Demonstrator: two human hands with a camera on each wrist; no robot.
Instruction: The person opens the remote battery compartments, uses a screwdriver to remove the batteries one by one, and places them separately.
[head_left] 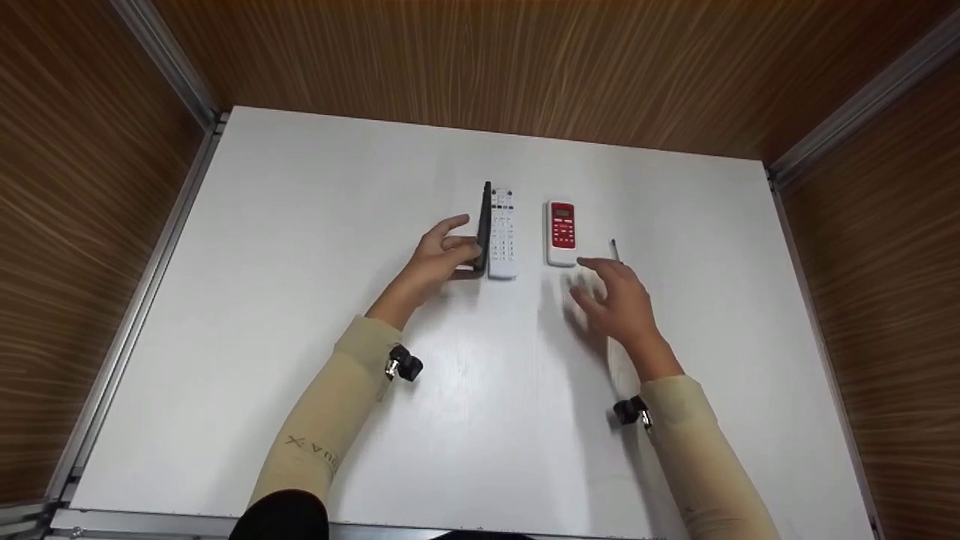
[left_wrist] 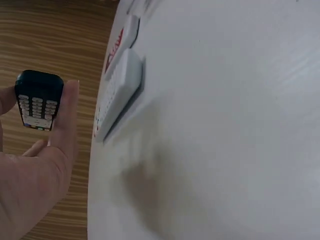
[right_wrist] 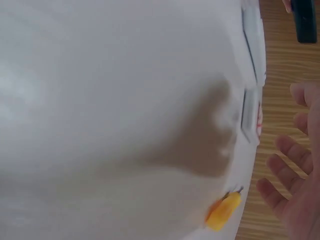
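My left hand [head_left: 435,259] pinches a black remote control [head_left: 484,225] between thumb and fingers, the remote turned on its edge. In the left wrist view, the black remote [left_wrist: 39,100] is up off the table, its rows of pale buttons showing. Right beside it in the head view lies a long white remote control [head_left: 502,232]. My right hand [head_left: 622,304] hovers with loosely spread fingers and holds nothing. Its index fingertip is by the lower end of a white remote with a red face [head_left: 562,232].
A thin dark rod [head_left: 615,249] shows past my right hand; the right wrist view shows a yellow object [right_wrist: 223,212] with a dark tip there. The white table [head_left: 465,420] has wood-grain panels [head_left: 450,67] at its back and sides.
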